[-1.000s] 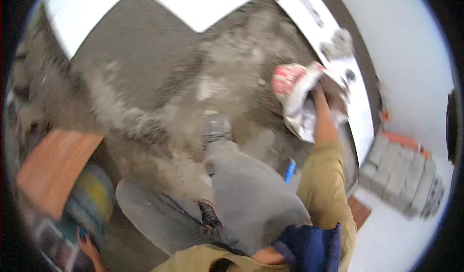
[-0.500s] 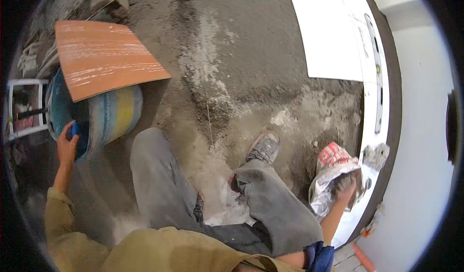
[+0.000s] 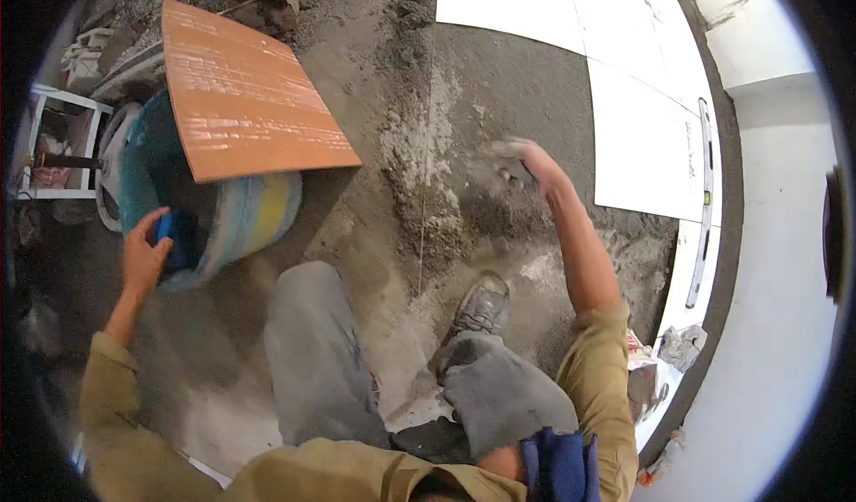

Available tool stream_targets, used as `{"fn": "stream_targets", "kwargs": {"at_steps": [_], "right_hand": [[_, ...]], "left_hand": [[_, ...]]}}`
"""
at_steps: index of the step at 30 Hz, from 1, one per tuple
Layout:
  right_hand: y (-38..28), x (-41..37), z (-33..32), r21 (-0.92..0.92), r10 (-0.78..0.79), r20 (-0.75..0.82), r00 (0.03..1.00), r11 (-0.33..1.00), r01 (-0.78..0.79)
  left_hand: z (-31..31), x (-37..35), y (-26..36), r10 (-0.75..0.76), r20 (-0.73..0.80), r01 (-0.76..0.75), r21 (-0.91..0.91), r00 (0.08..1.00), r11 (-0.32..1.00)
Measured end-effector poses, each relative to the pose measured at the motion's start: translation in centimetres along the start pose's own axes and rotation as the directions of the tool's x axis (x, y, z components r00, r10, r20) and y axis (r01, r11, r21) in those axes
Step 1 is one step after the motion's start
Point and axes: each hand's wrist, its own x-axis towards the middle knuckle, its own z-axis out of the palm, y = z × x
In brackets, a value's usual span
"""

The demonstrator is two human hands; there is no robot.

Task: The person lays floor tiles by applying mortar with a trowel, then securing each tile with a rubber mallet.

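My left hand (image 3: 144,257) is closed around a small blue object (image 3: 165,228) at the near rim of a blue-and-yellow striped bucket (image 3: 259,217). Over this bucket lies an orange-brown tile (image 3: 254,101), its ribbed face up. My right hand (image 3: 526,165) is stretched out above the grey mortar bed (image 3: 508,83), in front of my shoe. Motion smears its grey-dusted fingers, and I cannot tell whether they hold anything. A plastic bag (image 3: 644,382) sits beside my right sleeve, partly hidden by it.
White tiles (image 3: 642,150) border the mortar at the far right, with a spirit level (image 3: 703,208) lying on them along the wall (image 3: 785,234). A thin string runs across the mortar toward my feet. A white frame (image 3: 67,145) stands left of the bucket, and rubble lies behind it.
My right hand has come out of the plastic bag and swung forward and left over the mortar. My left hand stays at the bucket with the blue object. The view has shifted.
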Motion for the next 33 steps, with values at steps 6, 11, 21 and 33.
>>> {"fn": "stream_targets", "kwargs": {"at_steps": [6,11,21,33], "right_hand": [[-4.1,19.1,-0.2,-0.481,-0.084,0.092,0.992,0.869,0.118],[-2.4,24.5,-1.0,0.018,-0.244,-0.418,0.875,0.961,0.276],[-5.4,28.2,3.2,0.259,-0.266,-0.414,0.871,0.882,0.393],[-3.0,15.6,-6.6,0.5,-0.106,-0.738,0.667,0.578,0.644]], "left_hand": [[-0.3,0.1,2.3,-0.082,-0.023,0.08,-0.078,0.996,0.994],[-0.7,0.4,2.8,-0.19,0.035,0.191,-0.048,0.981,0.98],[0.1,0.3,0.9,-0.104,-0.022,0.103,-0.049,0.994,0.993],[-0.4,0.4,1.2,-0.162,0.088,0.159,0.034,0.983,0.987]]}}
